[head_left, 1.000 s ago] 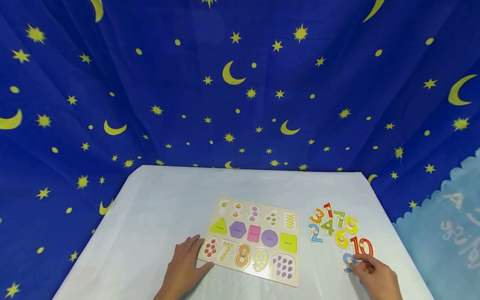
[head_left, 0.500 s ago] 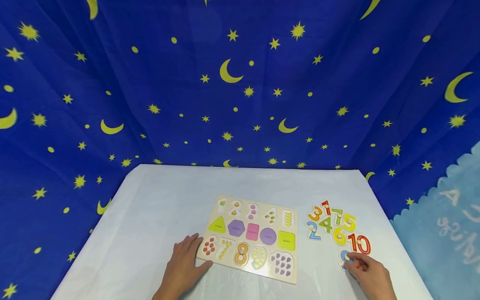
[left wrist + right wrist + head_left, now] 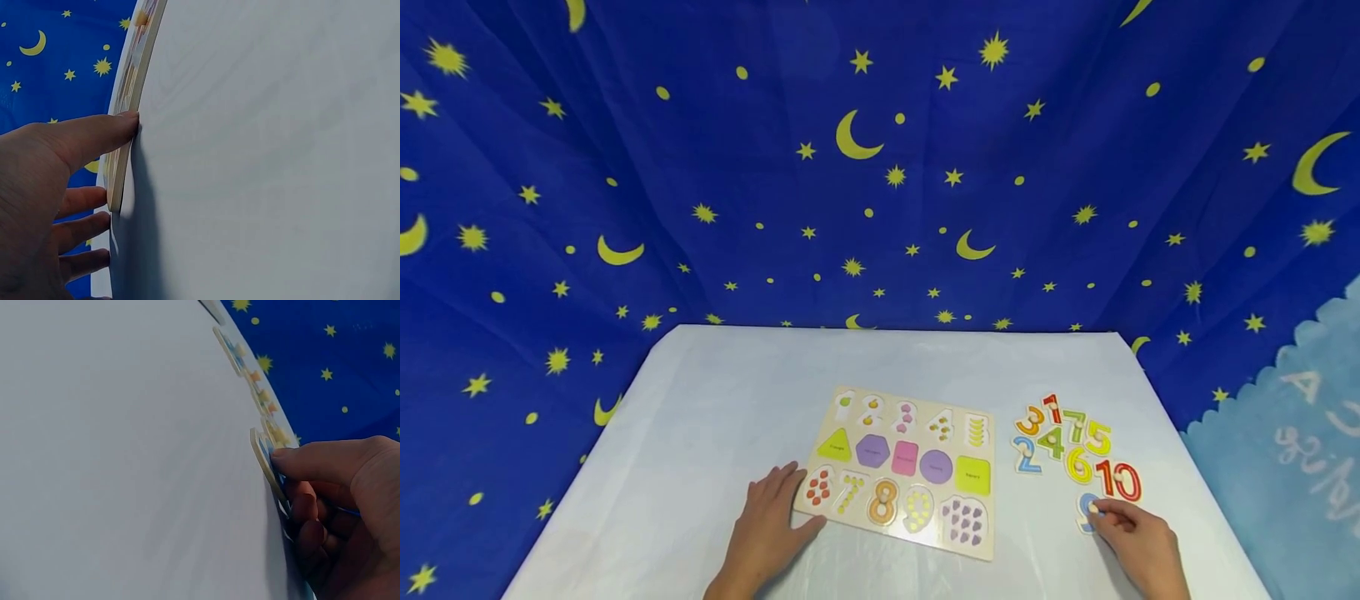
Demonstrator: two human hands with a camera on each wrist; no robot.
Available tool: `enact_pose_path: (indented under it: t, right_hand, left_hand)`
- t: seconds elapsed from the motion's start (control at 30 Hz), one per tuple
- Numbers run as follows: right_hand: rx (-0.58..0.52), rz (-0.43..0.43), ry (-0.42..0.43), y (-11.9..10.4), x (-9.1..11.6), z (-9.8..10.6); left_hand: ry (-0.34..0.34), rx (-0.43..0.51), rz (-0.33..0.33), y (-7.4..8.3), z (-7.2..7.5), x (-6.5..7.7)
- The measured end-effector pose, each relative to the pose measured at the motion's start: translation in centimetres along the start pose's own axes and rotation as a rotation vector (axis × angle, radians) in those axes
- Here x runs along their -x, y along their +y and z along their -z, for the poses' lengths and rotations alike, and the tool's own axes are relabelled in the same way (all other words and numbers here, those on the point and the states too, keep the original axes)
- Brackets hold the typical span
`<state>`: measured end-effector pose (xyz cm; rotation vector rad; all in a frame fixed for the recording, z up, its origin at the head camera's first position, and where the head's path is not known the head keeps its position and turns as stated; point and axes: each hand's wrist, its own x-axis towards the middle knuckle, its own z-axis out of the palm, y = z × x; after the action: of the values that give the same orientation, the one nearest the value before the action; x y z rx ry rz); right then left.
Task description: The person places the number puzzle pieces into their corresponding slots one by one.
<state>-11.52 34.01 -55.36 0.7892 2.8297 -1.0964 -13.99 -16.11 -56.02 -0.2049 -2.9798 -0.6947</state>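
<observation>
A wooden number puzzle board (image 3: 917,546) lies on the white table in the head view, with an orange 8 (image 3: 882,503) in its front row. My left hand (image 3: 767,529) rests at the board's front left corner, thumb on the front edge and fingers along the left side. In the left wrist view the thumb touches the edge of the board (image 3: 145,69). At the right, my right hand (image 3: 1142,542) pinches a blue number 9 piece (image 3: 1084,518) near its knob, partly hiding it. The right wrist view shows this piece (image 3: 264,461) edge-on, low over the table.
Number pieces with knobs lie loosely grouped right of the board, among them a red 10 (image 3: 1117,482), a yellow 6 (image 3: 1078,468) and a blue 2 (image 3: 1026,457). A blue curtain with moons and stars (image 3: 820,208) hangs behind the white table (image 3: 737,383).
The head view has shifted slightly. My right fingertips have moved a little left on the 9 piece, which stays beside the red 10. The left hand keeps its place at the board.
</observation>
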Motion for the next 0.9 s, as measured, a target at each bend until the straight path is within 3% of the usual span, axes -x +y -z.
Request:
enact_pose_path:
  t: [0.3, 0.77, 0.9]
  right_hand:
    - [0.003, -0.008, 0.037, 0.1, 0.1, -0.2]
    - [-0.011, 0.059, -0.053, -1.5, 0.7, -0.6]
    - [-0.012, 0.072, -0.042, -1.9, 0.9, -1.0]
  left_hand:
    - [0.006, 0.006, -0.004, 0.2, 0.1, 0.0]
    - [0.027, 0.01, -0.024, 0.1, 0.0, 0.1]
    - [0.014, 0.006, -0.014, 0.0, -0.1, 0.1]
